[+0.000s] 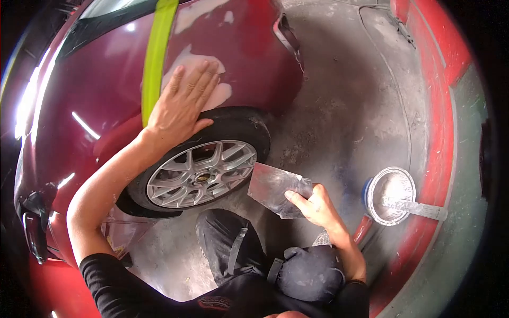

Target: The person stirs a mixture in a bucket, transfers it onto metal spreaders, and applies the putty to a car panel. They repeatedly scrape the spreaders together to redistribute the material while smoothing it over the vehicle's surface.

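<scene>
Above the wheel (pixel 202 176), the left hand (pixel 183 100) lies open on the car panel (pixel 249 69); the right hand (pixel 314 205) grips a plate (pixel 275 188).

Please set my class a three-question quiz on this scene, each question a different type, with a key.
1. True or false: the right hand holds a flat plate while the left hand rests on the car.
2. What colour is the strip running down the bodywork?
A. Blue
B. Yellow-green
C. White
3. Fill in: a flat tool juts out over the rim of an open ____.

Key: 1 true; 2 B; 3 can.
</scene>
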